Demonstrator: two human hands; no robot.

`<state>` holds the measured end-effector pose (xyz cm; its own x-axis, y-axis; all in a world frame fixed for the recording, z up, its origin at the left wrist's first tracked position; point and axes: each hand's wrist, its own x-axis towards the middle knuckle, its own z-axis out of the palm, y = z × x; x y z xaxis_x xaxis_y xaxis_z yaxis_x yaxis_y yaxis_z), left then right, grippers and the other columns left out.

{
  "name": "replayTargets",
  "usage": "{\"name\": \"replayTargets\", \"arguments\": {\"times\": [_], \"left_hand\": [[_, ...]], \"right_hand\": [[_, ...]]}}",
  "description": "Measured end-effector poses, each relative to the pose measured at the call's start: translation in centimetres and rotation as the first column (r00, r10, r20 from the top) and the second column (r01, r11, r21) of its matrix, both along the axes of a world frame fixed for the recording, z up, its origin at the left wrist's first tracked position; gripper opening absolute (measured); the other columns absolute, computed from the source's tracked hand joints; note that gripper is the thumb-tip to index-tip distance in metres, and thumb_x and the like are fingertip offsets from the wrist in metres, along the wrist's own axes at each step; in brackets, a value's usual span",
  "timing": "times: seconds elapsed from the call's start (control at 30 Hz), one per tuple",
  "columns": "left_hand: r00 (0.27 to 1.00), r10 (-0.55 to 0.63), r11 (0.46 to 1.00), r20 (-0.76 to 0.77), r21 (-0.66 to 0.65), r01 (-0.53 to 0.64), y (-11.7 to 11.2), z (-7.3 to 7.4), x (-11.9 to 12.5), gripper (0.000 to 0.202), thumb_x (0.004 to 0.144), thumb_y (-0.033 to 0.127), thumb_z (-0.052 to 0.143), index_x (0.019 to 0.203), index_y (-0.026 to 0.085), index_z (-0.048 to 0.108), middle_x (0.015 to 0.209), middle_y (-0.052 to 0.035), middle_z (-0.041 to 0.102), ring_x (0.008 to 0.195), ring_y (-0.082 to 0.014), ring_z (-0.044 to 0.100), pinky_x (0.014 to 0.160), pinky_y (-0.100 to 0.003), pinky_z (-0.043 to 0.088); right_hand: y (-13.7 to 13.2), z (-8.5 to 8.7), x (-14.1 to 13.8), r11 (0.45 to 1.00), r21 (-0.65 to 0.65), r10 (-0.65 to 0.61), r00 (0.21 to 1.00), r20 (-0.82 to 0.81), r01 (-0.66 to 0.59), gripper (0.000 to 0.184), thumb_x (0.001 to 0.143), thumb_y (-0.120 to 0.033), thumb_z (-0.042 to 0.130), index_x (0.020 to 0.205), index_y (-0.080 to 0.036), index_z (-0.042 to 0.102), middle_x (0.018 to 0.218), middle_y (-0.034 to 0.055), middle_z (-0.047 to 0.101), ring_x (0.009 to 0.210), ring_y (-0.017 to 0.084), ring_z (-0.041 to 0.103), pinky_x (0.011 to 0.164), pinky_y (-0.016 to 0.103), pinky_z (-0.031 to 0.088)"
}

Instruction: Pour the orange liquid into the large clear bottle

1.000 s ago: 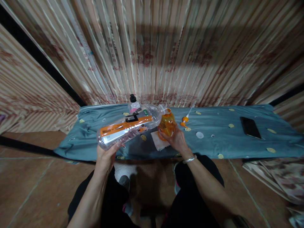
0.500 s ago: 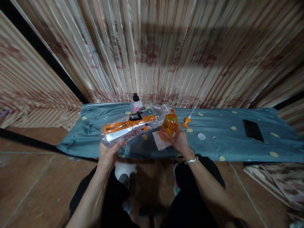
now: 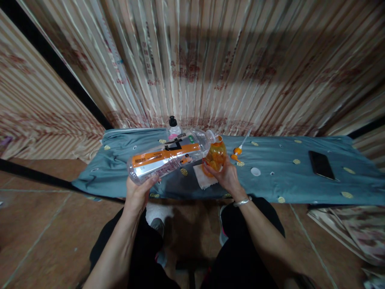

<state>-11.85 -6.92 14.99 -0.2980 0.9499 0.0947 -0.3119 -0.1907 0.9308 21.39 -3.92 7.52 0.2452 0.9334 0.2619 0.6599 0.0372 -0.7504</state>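
My left hand (image 3: 140, 192) is closed around the base of a large clear plastic bottle (image 3: 171, 155) with an orange and white label. The bottle lies tilted, its neck to the right and slightly higher in the picture, with its mouth at the opening of an amber bottle (image 3: 217, 154). Around the lower part of that amber bottle my right hand (image 3: 225, 176) is wrapped. Whether liquid is flowing between the two mouths I cannot tell. Under the amber bottle lies a folded white tissue (image 3: 204, 178). Right of it rests an orange pump head (image 3: 237, 152) with a clear tube.
A small clear bottle with a black cap (image 3: 173, 126) stands behind the large bottle. On the blue cloth (image 3: 285, 154) lie a round white cap (image 3: 255, 171) and, farther right, a black phone (image 3: 321, 165). A pleated curtain (image 3: 192, 72) hangs behind the narrow cloth-covered surface.
Both hands keep their grips, and the bottles stay mouth to mouth. The view has shifted very slightly; nothing else visibly differs.
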Motion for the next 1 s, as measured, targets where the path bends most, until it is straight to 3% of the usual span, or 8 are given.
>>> {"name": "replayTargets", "arguments": {"times": [0.2, 0.43, 0.6, 0.73, 1.0], "left_hand": [[1.000, 0.015, 1.000, 0.009, -0.004, -0.015, 0.03, -0.10, 0.05, 0.069, 0.050, 0.040, 0.123, 0.111, 0.023, 0.094, 0.104, -0.0065, 0.098, 0.083, -0.0255, 0.089, 0.063, -0.027, 0.073], [1.000, -0.002, 1.000, 0.003, -0.006, 0.002, 0.07, -0.12, 0.09, 0.092, 0.051, 0.042, 0.124, 0.136, 0.025, 0.093, 0.109, -0.0071, 0.098, 0.086, -0.0275, 0.090, 0.064, -0.029, 0.072], [1.000, 0.001, 1.000, 0.007, -0.025, -0.001, 0.06, -0.20, -0.05, 0.084, 0.048, 0.042, 0.124, 0.125, 0.024, 0.094, 0.106, -0.0061, 0.098, 0.083, -0.0264, 0.089, 0.064, -0.030, 0.074], [1.000, -0.006, 1.000, 0.000, -0.013, 0.006, 0.00, -0.12, -0.07, 0.075, 0.051, 0.040, 0.124, 0.118, 0.024, 0.094, 0.105, -0.0060, 0.098, 0.083, -0.0265, 0.089, 0.064, -0.031, 0.074], [1.000, -0.022, 1.000, -0.016, -0.004, 0.022, 0.04, -0.30, -0.27, 0.087, 0.053, 0.042, 0.124, 0.132, 0.023, 0.092, 0.112, -0.0076, 0.098, 0.090, -0.0277, 0.090, 0.068, -0.030, 0.073]], "right_hand": [[-0.05, 0.14, 0.00, 1.000, -0.019, 0.003, 1.000, 0.009, -0.003, 0.101, 0.091, -0.066, 0.103, 0.171, -0.013, 0.070, 0.144, 0.0284, 0.094, 0.128, 0.054, 0.095, 0.103, 0.062, 0.082], [-0.12, 0.30, -0.23, 1.000, 0.009, -0.004, 1.000, -0.008, 0.004, 0.098, 0.094, -0.075, 0.101, 0.168, -0.016, 0.074, 0.135, 0.0259, 0.096, 0.123, 0.052, 0.096, 0.100, 0.059, 0.082], [-0.12, 0.11, -0.15, 1.000, 0.011, 0.000, 1.000, -0.005, 0.000, 0.097, 0.094, -0.073, 0.102, 0.169, -0.018, 0.074, 0.132, 0.0231, 0.097, 0.119, 0.051, 0.097, 0.097, 0.060, 0.082], [-0.04, 0.15, -0.13, 1.000, -0.008, -0.012, 1.000, -0.001, 0.012, 0.099, 0.092, -0.069, 0.103, 0.169, -0.015, 0.073, 0.136, 0.0261, 0.096, 0.120, 0.053, 0.096, 0.098, 0.061, 0.082], [-0.09, 0.17, -0.18, 1.000, -0.015, -0.015, 1.000, 0.001, 0.015, 0.098, 0.092, -0.066, 0.104, 0.171, -0.016, 0.072, 0.137, 0.0254, 0.096, 0.123, 0.053, 0.097, 0.100, 0.062, 0.082]]}}
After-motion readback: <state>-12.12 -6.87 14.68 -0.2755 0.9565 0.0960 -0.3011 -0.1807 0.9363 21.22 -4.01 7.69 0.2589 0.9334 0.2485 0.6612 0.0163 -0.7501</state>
